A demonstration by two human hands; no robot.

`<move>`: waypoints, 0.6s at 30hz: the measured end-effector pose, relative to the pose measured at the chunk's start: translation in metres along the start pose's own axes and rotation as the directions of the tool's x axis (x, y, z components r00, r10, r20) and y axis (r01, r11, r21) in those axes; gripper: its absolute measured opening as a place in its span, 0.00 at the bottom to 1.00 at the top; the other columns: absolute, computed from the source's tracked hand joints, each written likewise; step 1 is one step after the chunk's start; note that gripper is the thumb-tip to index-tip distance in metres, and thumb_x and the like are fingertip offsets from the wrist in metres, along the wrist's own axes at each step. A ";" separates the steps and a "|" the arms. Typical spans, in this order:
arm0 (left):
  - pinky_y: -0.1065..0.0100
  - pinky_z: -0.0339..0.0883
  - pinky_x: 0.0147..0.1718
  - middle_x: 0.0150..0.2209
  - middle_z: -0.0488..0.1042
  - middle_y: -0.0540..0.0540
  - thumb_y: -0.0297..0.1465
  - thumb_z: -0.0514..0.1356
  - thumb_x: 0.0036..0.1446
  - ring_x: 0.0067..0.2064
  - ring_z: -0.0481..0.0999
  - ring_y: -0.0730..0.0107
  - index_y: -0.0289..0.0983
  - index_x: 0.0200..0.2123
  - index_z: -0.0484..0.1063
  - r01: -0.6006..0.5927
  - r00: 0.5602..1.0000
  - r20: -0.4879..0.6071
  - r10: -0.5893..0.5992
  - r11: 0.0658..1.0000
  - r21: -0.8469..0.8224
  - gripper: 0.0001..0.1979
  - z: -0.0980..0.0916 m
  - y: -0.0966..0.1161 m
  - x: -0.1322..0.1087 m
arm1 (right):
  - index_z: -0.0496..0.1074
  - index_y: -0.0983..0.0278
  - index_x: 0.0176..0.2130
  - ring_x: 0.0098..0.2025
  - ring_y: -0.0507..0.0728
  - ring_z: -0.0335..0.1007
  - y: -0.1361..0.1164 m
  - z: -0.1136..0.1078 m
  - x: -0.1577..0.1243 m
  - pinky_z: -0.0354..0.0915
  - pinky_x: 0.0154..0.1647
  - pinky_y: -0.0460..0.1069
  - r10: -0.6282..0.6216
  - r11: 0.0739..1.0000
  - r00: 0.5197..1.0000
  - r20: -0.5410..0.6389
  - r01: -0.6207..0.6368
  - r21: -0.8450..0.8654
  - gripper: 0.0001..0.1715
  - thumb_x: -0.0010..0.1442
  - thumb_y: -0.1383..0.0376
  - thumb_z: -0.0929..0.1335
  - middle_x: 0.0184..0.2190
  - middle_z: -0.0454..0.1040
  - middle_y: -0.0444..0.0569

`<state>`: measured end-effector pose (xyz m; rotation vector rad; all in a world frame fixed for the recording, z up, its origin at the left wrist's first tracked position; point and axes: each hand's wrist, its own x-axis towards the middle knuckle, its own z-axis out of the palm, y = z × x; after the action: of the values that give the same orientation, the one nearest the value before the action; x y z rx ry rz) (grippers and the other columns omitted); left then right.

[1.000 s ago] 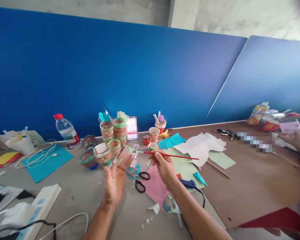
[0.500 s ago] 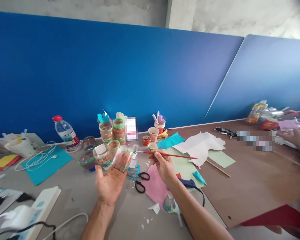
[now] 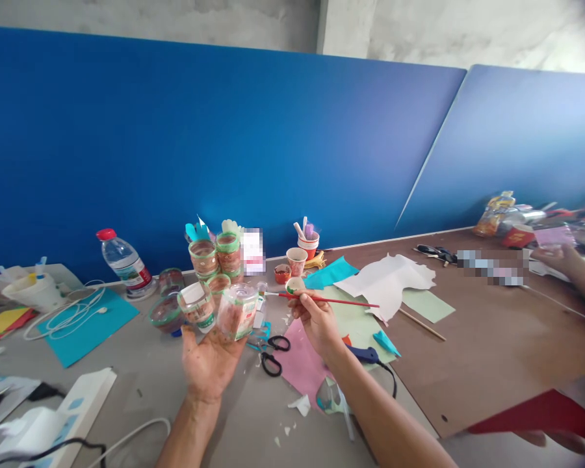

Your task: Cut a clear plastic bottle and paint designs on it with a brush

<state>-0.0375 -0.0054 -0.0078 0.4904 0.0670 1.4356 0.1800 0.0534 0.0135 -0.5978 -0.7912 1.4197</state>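
My left hand (image 3: 209, 367), palm up, holds a clear plastic cup (image 3: 238, 311) with a printed label; its fingers are partly hidden behind the cup, and the thumb stands apart. Between thumb and fingers, my right hand (image 3: 316, 322) grips a red-handled paintbrush (image 3: 341, 302), along with a small cut-down paper cup (image 3: 295, 286) with green inside. The brush tip points left, close beside the clear cup. Behind my left hand stand several green-rimmed plastic cups, joined together (image 3: 228, 257). Black-handled scissors (image 3: 272, 364) lie between my wrists.
A water bottle (image 3: 125, 263) stands at left by the blue partition (image 3: 199, 136). A white power strip (image 3: 85, 409) lies front left. Coloured paper, white paper (image 3: 392, 281) and a blue corded tool (image 3: 365, 354) are at right. Another person's hand (image 3: 560, 260) holds something pinkish at far right.
The clear cup in my left hand has turned from lying tilted to more upright, its label now facing me. My right hand keeps the brush and small cup. The view has shifted slightly.
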 end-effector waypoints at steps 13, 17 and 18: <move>0.52 0.56 0.60 0.44 0.80 0.37 0.63 0.41 0.52 0.52 0.75 0.48 0.34 0.47 0.77 0.031 0.950 -0.289 0.115 0.889 0.456 0.44 0.021 -0.021 0.001 | 0.75 0.63 0.26 0.20 0.50 0.60 -0.020 -0.008 0.004 0.56 0.22 0.46 0.032 0.991 0.998 0.046 -0.038 0.126 0.06 0.49 0.62 0.72 0.19 0.71 0.44; 0.49 0.65 0.54 0.39 0.81 0.34 0.64 0.47 0.48 0.48 0.77 0.44 0.32 0.39 0.79 -0.045 0.950 -0.206 0.234 0.757 0.651 0.43 0.020 -0.032 0.002 | 0.74 0.64 0.25 0.18 0.49 0.59 -0.019 -0.011 0.005 0.55 0.22 0.46 0.038 0.993 0.996 0.075 -0.046 0.110 0.07 0.49 0.63 0.72 0.17 0.69 0.43; 0.49 0.65 0.53 0.38 0.81 0.35 0.64 0.48 0.48 0.48 0.77 0.44 0.32 0.39 0.79 -0.072 0.951 -0.175 0.254 0.735 0.674 0.42 0.020 -0.034 0.002 | 0.74 0.64 0.25 0.18 0.49 0.58 -0.019 -0.012 0.006 0.55 0.22 0.46 0.042 0.993 0.996 0.078 -0.050 0.110 0.07 0.49 0.62 0.72 0.16 0.69 0.42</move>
<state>0.0010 -0.0108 -0.0019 0.9071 0.7919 1.6299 0.2009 0.0585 0.0215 -0.4812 -0.7561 1.5256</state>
